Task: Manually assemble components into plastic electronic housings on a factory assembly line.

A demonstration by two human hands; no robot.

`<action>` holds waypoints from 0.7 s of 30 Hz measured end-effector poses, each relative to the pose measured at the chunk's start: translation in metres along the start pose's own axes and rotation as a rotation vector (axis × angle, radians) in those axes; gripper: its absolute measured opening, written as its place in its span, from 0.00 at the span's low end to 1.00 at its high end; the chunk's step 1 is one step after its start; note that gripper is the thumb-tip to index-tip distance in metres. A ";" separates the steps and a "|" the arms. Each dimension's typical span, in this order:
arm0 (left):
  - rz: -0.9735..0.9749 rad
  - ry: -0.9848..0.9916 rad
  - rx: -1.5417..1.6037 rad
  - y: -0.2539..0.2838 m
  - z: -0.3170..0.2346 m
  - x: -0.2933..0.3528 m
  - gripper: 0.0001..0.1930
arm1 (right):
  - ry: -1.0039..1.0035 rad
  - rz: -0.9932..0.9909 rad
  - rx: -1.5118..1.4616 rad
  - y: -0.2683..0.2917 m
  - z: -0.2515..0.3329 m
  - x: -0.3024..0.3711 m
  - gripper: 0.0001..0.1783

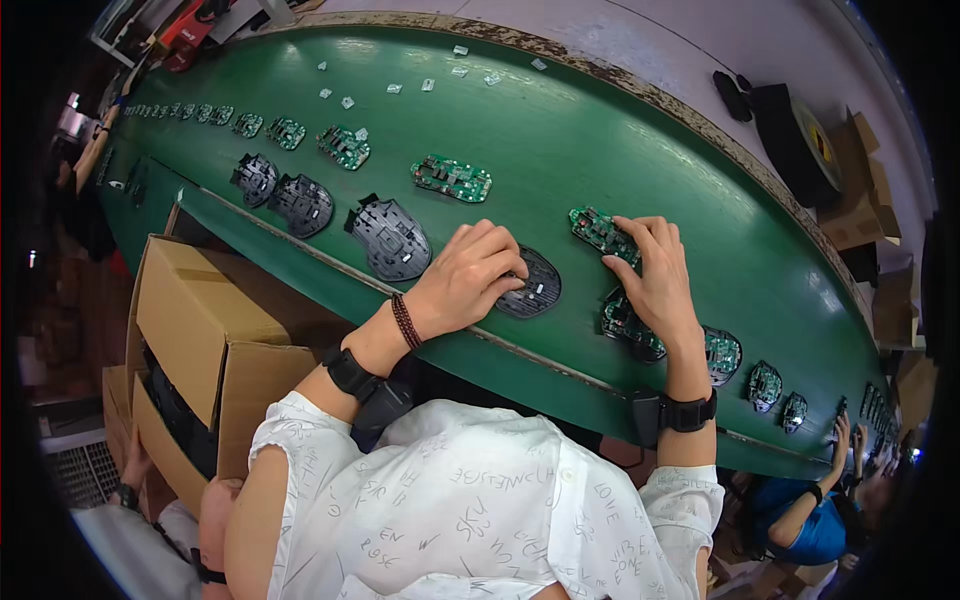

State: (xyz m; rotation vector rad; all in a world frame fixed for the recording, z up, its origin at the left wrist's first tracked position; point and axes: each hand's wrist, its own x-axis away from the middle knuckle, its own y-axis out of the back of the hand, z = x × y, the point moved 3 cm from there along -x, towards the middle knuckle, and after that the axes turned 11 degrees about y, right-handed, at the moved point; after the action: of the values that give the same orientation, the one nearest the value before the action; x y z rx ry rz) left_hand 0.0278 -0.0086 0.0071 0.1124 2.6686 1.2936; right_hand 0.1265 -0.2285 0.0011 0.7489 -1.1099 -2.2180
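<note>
Circuit board (597, 230) is green, crowded with small dark components.

Left hand (470, 275) has its fingers bunched over the left end of a black plastic shell (540, 285), close to the green table's (600, 130) near edge; can't tell if it's pinching something small there. Right hand (655, 275) is a bit farther right, thumb and fingertips gripping the end of a green circuit board (595, 228). Three more loose black shells (392, 238) sit along the near edge to the left, with a line of boards (452, 178) behind them, plus some little pale pieces (428, 85) scattered toward the far edge.
</note>
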 end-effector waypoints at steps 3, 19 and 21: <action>-0.015 -0.012 0.018 0.001 0.000 0.000 0.09 | 0.009 -0.004 0.001 0.000 0.000 0.000 0.24; 0.187 0.125 0.026 0.042 0.018 0.018 0.40 | -0.051 -0.062 -0.071 -0.002 0.003 0.001 0.25; 0.164 0.123 0.033 0.039 0.017 0.018 0.41 | -0.049 -0.082 -0.128 0.001 0.016 0.002 0.25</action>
State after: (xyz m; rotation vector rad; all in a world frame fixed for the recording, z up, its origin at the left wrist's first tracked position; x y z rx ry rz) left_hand 0.0131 0.0314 0.0252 0.2695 2.8367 1.3441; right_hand 0.1141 -0.2217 0.0100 0.6999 -0.9651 -2.3624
